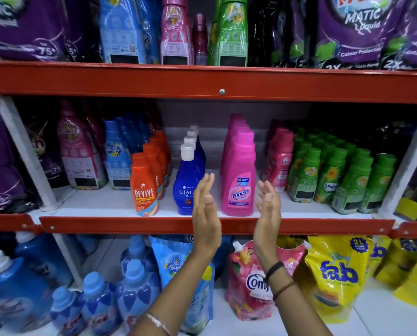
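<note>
A pink Vanish bottle (239, 180) stands at the front of a row on the middle shelf (217, 225). My left hand (206, 212) is raised just left of it, fingers straight, palm facing right, in front of the blue Ujala bottle (186, 187). My right hand (268, 209) is raised just right of the pink bottle, fingers loosely extended, palm facing left. Neither hand touches the bottle; both hold nothing.
Orange Revive bottles (144, 187) stand left of the blue row; small pink bottles (278, 163) and green Comfort bottles (333, 175) stand right. A red shelf beam (222, 83) runs overhead. Below are blue bottles (134, 284), a pink Comfort pouch (248, 280) and yellow Fab pouches (338, 272).
</note>
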`<state>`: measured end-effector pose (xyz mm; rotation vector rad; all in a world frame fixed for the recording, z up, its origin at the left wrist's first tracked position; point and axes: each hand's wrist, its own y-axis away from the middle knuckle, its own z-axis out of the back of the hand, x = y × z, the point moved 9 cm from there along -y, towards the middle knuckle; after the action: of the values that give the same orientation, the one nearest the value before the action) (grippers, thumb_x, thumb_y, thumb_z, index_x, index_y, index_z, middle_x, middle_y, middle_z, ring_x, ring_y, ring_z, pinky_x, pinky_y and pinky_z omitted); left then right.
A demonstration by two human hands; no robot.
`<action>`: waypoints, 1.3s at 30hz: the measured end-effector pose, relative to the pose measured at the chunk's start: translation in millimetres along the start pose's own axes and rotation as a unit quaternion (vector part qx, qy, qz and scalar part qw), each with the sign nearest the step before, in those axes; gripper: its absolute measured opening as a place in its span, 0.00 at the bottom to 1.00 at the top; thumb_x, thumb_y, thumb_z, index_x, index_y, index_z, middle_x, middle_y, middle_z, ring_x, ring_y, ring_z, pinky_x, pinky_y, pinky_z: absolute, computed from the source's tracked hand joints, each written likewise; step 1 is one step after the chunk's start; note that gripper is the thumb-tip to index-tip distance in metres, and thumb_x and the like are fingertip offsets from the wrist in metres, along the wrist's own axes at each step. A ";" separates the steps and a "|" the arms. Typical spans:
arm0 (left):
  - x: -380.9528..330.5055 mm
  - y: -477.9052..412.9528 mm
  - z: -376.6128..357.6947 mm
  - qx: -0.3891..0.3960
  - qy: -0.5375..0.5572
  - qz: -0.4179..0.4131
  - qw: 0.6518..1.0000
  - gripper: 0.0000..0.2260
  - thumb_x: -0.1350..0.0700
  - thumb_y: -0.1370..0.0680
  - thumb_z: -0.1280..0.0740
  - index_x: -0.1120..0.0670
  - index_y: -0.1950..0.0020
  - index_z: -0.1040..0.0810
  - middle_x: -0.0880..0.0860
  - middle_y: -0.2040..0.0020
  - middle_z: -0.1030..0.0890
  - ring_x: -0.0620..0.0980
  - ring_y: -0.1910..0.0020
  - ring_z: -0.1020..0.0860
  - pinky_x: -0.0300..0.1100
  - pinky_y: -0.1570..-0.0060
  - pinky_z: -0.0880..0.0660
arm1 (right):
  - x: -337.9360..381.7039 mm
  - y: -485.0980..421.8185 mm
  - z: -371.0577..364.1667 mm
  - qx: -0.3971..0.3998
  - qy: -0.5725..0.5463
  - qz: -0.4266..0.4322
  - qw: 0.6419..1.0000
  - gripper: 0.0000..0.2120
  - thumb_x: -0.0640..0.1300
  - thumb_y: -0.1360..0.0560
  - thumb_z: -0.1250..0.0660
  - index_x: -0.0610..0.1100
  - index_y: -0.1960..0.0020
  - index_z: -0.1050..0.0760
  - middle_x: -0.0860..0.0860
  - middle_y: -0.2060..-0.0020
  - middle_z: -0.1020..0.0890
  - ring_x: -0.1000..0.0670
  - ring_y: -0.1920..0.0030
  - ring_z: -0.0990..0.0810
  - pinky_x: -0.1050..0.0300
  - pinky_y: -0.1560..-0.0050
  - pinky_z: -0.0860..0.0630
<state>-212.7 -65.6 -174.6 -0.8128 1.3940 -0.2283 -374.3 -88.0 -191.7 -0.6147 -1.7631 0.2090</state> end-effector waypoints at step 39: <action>27.8 -44.3 182.6 -0.147 -0.002 0.040 0.988 0.19 0.36 0.21 0.54 0.33 0.36 0.32 0.35 0.35 0.31 0.38 0.32 0.34 0.47 0.29 0.38 | -28.9 70.0 -201.1 0.160 0.053 0.004 0.986 0.36 0.74 0.31 0.49 0.54 0.31 0.35 0.55 0.31 0.30 0.58 0.30 0.33 0.52 0.26 0.37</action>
<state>-23.8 -46.0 -175.5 -0.9956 1.4733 0.0426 -159.6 -78.9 -189.8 -0.3912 -1.5822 0.4482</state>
